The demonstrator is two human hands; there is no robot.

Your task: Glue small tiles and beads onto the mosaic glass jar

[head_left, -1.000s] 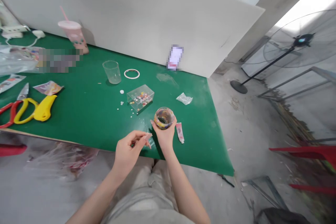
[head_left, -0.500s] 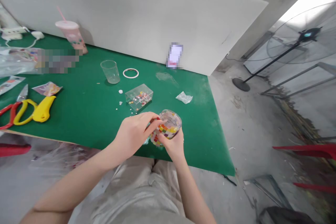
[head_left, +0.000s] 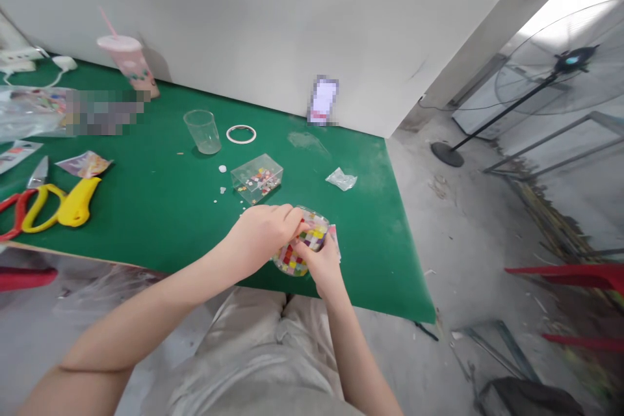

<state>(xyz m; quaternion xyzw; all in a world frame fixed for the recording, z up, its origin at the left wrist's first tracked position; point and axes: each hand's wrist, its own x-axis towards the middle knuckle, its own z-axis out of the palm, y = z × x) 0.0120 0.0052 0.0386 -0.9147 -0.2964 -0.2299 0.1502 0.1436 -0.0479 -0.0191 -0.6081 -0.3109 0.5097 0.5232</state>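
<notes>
A small glass jar (head_left: 301, 250) covered in coloured mosaic tiles lies tilted over the near edge of the green table (head_left: 160, 208). My right hand (head_left: 322, 266) grips it from below. My left hand (head_left: 263, 231) has its fingers curled and pinched against the jar's tiled side near the rim; whether a tile is between the fingertips is hidden. A clear plastic box (head_left: 257, 177) with loose coloured tiles stands just beyond the hands. A small tube (head_left: 334, 234) peeks out beside the jar.
A clear cup (head_left: 201, 131), a white ring (head_left: 240, 134), a crumpled plastic bag (head_left: 341, 179), yellow and red scissors (head_left: 46, 205), a pink lidded drink cup (head_left: 127, 64) and a phone (head_left: 322, 101) against the white board are on the table. A floor fan (head_left: 560, 71) stands at right.
My left hand moved from below the jar up onto its side. My right hand tipped the jar from upright onto its side and lowered it slightly.
</notes>
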